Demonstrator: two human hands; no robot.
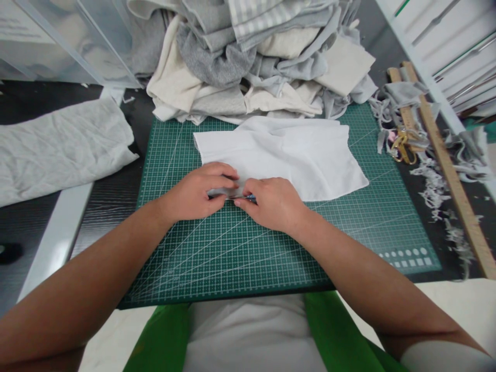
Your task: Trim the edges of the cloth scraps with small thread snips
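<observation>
A white cloth (302,157) lies spread on the green cutting mat (240,258), its near edge at my fingers. My left hand (199,192) pinches that edge at the cloth's near left part, thumb below and fingers above. Close beside it on the right, my right hand (271,201) is closed around a small tool (250,198) with a thin metal tip and a dark bluish body, mostly hidden by the fingers. The tip points left toward my left thumb, along the cloth's edge.
Grey and cream fabrics (220,57) are heaped behind the mat. A grey cloth (62,147) lies at the left. On the right are gold-handled scissors (403,147), fabric scraps (432,188) and a wooden ruler (453,181). Clear plastic bins (93,41) stand at the back left.
</observation>
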